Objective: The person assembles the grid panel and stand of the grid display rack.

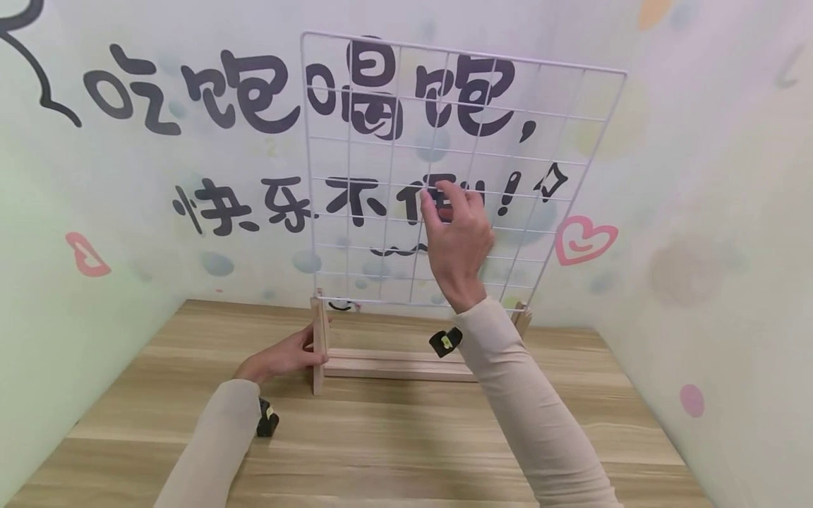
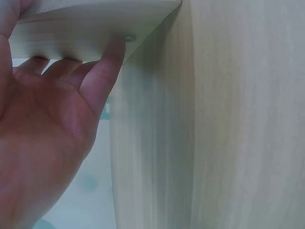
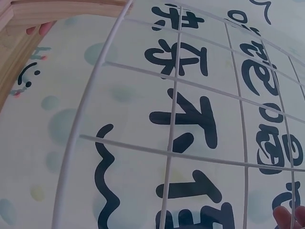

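A white wire grid panel (image 1: 389, 189) stands upright with its lower corners at the two posts of a wooden stand (image 1: 400, 365). My left hand (image 1: 286, 355) grips the stand's left post, and in the left wrist view the fingers of that hand (image 2: 47, 129) lie round the wood near a small metal screw head (image 2: 130, 38). At the middle of the grid, my right hand (image 1: 460, 243) pinches a wire between thumb and bent fingers. Only the fingertips of that hand (image 3: 283, 217) show in the right wrist view, at the wire.
The stand is on a wood-grain table (image 1: 356, 444). Close behind rises a wall (image 1: 248, 162) with black lettering and coloured drawings; further walls flank the table. A small black device (image 1: 447, 342) is at the right sleeve, another (image 1: 267, 418) at the left.
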### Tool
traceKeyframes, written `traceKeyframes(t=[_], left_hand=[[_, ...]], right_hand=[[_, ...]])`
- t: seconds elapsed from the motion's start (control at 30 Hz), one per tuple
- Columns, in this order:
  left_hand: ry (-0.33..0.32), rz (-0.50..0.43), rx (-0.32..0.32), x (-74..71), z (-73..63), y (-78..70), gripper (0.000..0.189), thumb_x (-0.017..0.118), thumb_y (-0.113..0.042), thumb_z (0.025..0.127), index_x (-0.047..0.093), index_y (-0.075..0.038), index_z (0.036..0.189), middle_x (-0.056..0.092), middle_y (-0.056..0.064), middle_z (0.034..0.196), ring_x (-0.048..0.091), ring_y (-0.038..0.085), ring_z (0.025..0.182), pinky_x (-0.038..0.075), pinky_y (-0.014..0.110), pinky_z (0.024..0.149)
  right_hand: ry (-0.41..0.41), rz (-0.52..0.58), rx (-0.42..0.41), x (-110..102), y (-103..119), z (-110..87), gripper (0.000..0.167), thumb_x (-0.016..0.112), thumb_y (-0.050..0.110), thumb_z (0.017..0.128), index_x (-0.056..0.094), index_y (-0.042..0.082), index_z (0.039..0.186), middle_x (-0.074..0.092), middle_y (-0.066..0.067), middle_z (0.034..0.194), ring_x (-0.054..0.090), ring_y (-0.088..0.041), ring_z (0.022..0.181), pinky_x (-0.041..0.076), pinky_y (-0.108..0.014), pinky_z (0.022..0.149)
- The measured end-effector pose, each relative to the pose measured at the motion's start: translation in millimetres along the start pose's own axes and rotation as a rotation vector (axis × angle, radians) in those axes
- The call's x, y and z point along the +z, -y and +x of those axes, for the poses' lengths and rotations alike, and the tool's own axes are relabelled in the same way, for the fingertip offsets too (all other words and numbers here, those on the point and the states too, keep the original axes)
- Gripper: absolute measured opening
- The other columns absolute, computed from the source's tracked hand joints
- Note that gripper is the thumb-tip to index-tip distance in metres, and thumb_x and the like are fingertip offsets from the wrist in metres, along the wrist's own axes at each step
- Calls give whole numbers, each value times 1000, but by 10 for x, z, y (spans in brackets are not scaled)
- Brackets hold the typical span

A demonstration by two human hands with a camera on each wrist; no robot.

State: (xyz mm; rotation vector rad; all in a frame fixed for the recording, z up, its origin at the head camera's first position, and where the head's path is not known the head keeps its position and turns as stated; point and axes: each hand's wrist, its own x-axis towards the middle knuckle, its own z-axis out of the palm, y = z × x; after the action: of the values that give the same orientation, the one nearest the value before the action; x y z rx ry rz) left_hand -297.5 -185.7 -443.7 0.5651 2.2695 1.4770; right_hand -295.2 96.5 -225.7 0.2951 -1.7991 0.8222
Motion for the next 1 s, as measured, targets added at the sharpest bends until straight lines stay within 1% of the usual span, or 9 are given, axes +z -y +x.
traceKeyframes(t=[0.1,0.23,0.33,0.47,0.57,0.77,0.9,1.0], left_hand=[[2,-7,-11,-8,-2,-5,91,64,-18,95,0,-13,160,10,28,162,24,45,144,31,59,112],[-6,1,-22,-12,-4,-12,91,64,-19,94,2,-14,160,11,28,161,26,45,144,30,60,113],[0,3,-10,-10,-3,-10,90,64,-18,95,1,-12,160,10,28,162,25,46,144,31,60,113],[8,2,17,-6,-2,-1,88,61,-12,96,1,-11,160,9,28,162,24,47,144,31,60,112],[7,-7,25,-8,-3,6,87,59,-8,96,1,-11,160,8,28,162,24,47,144,31,60,112],[6,-11,18,-12,-2,6,87,60,-11,96,1,-10,160,9,29,161,25,47,144,32,60,112],[4,-8,25,-12,1,14,86,59,-9,96,2,-12,160,12,31,160,27,46,143,34,58,111],[3,-8,30,-8,13,24,86,60,-11,95,3,-11,160,13,32,159,28,46,142,35,58,110]], right_hand=[[-17,0,-2,-3,0,17,28,67,34,94,73,11,109,63,-13,91,74,-23,78,49,-43,63],[-19,1,2,-2,-6,28,27,68,34,94,73,11,108,63,-13,90,74,-24,78,49,-44,64],[-13,1,8,3,-14,26,28,68,33,94,73,11,109,63,-13,91,74,-24,79,49,-44,65],[-9,7,11,3,-16,19,28,67,33,95,73,11,109,64,-14,92,74,-25,79,49,-44,66],[-3,11,10,3,-12,16,28,67,34,95,73,11,110,64,-14,92,73,-25,80,49,-44,68],[-3,-3,21,7,-13,10,28,67,34,94,73,12,109,64,-14,92,73,-22,79,49,-42,67],[-4,-15,10,10,-15,-8,26,68,34,93,73,12,107,66,-13,92,73,-21,78,48,-43,65],[-11,-23,4,21,-21,-19,26,69,34,93,74,12,105,67,-13,93,73,-21,77,48,-43,64]])
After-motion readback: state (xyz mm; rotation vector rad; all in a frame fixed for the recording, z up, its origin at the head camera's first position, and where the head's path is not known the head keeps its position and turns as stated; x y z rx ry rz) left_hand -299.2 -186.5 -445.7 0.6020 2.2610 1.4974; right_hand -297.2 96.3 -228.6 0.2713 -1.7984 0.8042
